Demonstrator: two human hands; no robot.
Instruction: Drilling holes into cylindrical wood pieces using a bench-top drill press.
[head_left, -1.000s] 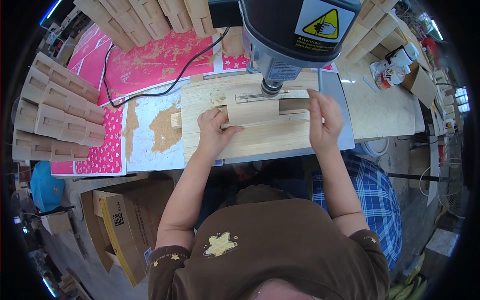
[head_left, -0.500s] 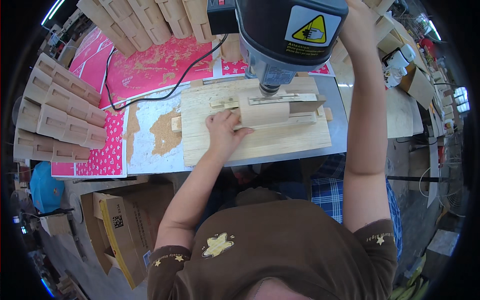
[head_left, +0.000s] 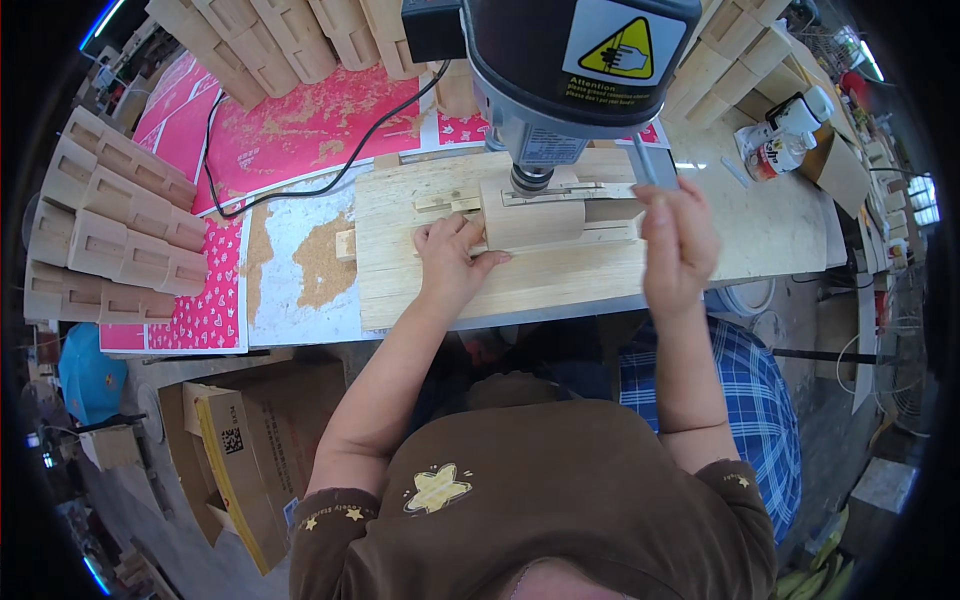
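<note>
I'm looking straight down from the head view, and here sits the wooden piece [head_left: 530,225], pale and rounded, on the flat board [head_left: 400,285], right under the drill head [head_left: 530,85]. The left hand [head_left: 455,255] has hold of its near left end: fingers bent against the end, thumb stretched along the near edge. My read is that this braces the wood against sliding or twisting while keeping the knuckles clear of the chuck [head_left: 531,180], which is over the upper part of the piece.

Over to the right hand [head_left: 680,240]: fingers drawn in narrow, blurred, up by the lower end of the metal lever [head_left: 648,160]. From here I can't tell whether they close around it or merely meet it in my line of sight. Being on that side leaves the left hand free for steadying.

Thin strips [head_left: 610,232] run out past the piece's right end; I'd guess they line it up on the board. Out left, finished-looking slotted pieces [head_left: 130,210] are stacked on the desk [head_left: 300,315], apart from the work, perhaps to leave elbow room. And the black cable [head_left: 300,192] loops well left of both hands, probably to keep it out of the way.
</note>
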